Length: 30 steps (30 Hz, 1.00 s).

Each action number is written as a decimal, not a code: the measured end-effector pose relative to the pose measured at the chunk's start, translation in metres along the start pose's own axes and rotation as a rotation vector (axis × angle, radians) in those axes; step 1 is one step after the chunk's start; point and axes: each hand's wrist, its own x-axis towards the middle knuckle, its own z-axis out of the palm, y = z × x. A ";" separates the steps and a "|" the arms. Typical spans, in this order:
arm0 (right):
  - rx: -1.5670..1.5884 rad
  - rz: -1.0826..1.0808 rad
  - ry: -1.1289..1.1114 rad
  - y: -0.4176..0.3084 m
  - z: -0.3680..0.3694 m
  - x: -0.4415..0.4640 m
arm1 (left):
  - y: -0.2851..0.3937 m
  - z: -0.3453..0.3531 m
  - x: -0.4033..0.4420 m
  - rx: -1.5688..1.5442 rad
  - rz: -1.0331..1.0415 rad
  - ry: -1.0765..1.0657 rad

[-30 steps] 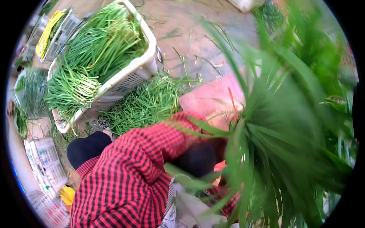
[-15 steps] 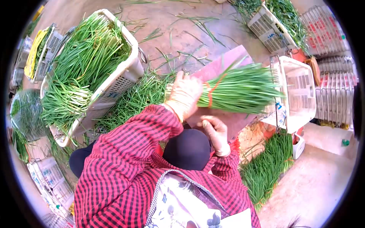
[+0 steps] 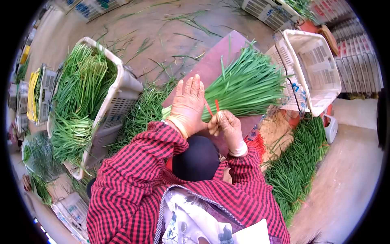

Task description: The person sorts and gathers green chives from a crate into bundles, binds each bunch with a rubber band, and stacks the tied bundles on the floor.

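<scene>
A bunch of long green stalks [image 3: 248,83] lies on a reddish board [image 3: 221,51], its leafy ends toward the upper right. My left hand [image 3: 187,103], in a thin glove, rests over the pale stalk end, fingers stretched out and pointing up. Beside it my right hand [image 3: 228,125], also gloved, is closed with thumb and fingers pinched at a red tie [image 3: 208,108] on the near side of the bunch. The thumb of my left hand nearly meets the fingers of my right. How far the tie runs round the stalks is hidden.
A white crate [image 3: 118,87] full of green stalks stands at the left, with loose stalks [image 3: 142,110] beside it. An upright crate [image 3: 315,61] is at the right. Tied green bunches [image 3: 300,166] lie below it. Stacked crates [image 3: 359,71] stand farther right.
The bunch, earlier raised and blurred close to the camera, now lies on the board. My left hand has opened from curled to flat fingers. My right hand has come up to the red tie.
</scene>
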 end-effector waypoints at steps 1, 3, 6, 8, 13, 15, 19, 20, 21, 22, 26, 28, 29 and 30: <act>-0.002 0.025 0.025 0.004 -0.003 -0.008 | 0.004 0.004 0.002 0.002 0.018 -0.004; 0.081 0.001 0.067 0.017 -0.005 -0.021 | 0.009 0.018 0.005 -0.196 -0.028 -0.066; 0.064 0.045 0.080 0.016 -0.009 -0.031 | 0.011 0.018 0.004 -0.290 -0.050 -0.062; 0.197 0.011 0.025 0.016 -0.009 -0.027 | 0.010 0.025 0.002 -0.256 -0.036 -0.041; -0.101 -0.290 -0.030 -0.024 0.048 0.034 | 0.012 0.047 0.011 -0.177 -0.026 -0.056; -0.006 -0.189 -0.129 -0.033 0.048 0.038 | 0.003 0.049 0.014 -0.160 -0.046 0.024; -0.122 -0.205 0.141 -0.062 0.042 0.019 | 0.003 0.012 0.009 -0.272 -0.125 -0.117; -0.190 -0.229 0.253 -0.058 0.030 0.017 | 0.003 0.013 0.005 -0.263 -0.099 -0.036; -0.259 -0.254 0.364 -0.047 0.015 0.017 | 0.002 0.015 0.001 -0.256 -0.073 0.046; -0.309 -0.276 0.404 -0.033 0.002 0.018 | 0.002 0.017 -0.001 -0.257 -0.070 0.052; -0.507 -0.257 0.448 -0.012 -0.007 0.018 | 0.006 0.001 -0.009 -0.171 -0.071 0.076; -0.502 -0.320 0.435 -0.017 0.005 0.015 | 0.006 -0.010 -0.019 -0.140 -0.083 0.042; -0.500 -0.336 0.438 -0.021 0.010 0.014 | 0.005 -0.014 -0.024 -0.122 -0.075 0.073; -0.271 -0.286 0.371 -0.028 0.015 0.012 | 0.004 -0.020 -0.030 -0.105 -0.068 0.108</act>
